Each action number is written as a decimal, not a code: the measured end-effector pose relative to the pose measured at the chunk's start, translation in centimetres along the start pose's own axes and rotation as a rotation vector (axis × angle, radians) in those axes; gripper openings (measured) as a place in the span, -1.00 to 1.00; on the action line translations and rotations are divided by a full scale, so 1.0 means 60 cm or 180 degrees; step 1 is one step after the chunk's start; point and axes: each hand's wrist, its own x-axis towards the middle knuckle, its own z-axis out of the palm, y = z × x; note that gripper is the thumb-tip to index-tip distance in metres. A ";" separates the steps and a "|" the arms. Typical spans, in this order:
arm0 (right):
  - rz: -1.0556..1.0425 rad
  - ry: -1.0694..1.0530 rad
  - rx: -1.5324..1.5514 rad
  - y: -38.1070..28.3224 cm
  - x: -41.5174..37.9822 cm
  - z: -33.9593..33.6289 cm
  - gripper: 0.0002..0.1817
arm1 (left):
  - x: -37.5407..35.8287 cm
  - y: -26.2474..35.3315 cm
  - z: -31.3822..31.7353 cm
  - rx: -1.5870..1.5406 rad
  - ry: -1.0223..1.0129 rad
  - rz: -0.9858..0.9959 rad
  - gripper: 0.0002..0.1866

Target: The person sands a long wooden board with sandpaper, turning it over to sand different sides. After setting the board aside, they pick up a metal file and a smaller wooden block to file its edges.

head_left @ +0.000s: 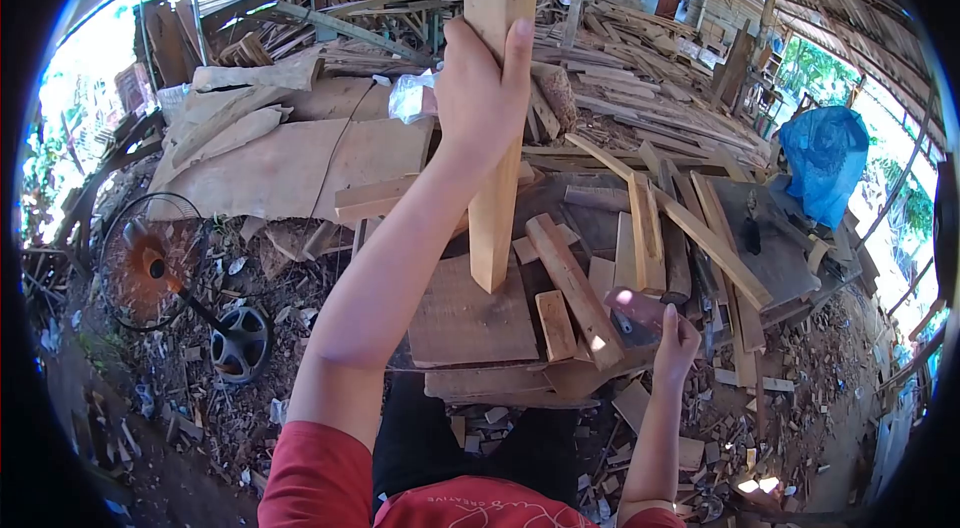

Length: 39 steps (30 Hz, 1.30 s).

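post [490, 238]: pale wood, flat planed-looking faces, matt, visible grain. thin brown plate [636, 307]: smooth, glossy highlight on one end, material can't tell. desk [465, 328]: flat wood top, brown, matt, fairly smooth. short block [555, 325]: bare wood, lighter, matt. reddish bar [575, 288]: wood, flat faces, dull. wide slabs [255, 163]: wood, matt, broad flat faces, rough wavy edges at left. crumpled bag [408, 98]: clear thin plastic, shiny. blue sheet [825, 163]: plastic look, creased, some sheen. fan guard [120, 218]: thin wire, metal look. fan base [240, 345]: dark, plastic look. shirt [320, 478]: red cloth, matt, printed lettering. trousers [412, 443]: dark cloth, matt.
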 end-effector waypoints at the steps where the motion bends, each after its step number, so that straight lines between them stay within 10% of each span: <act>1: -0.0008 -0.0006 0.0000 -0.001 -0.001 0.003 -0.62 | -0.001 -0.010 0.005 0.0053 0.0244 0.0333 -0.33; 17: -0.0097 -0.0796 0.1063 -0.068 -0.027 0.232 -0.62 | -0.007 0.008 -0.054 -0.1385 -0.0572 0.0229 -0.34; 34: 0.0043 -0.1265 0.0689 -0.049 -0.080 0.330 -0.64 | -0.077 -0.041 -0.201 -0.2588 0.0316 0.0261 -0.64; 39: -0.1493 -0.1756 0.0782 -0.167 -0.131 0.329 -0.77 | -0.199 -0.099 -0.272 -0.3328 0.0963 -0.0201 -0.43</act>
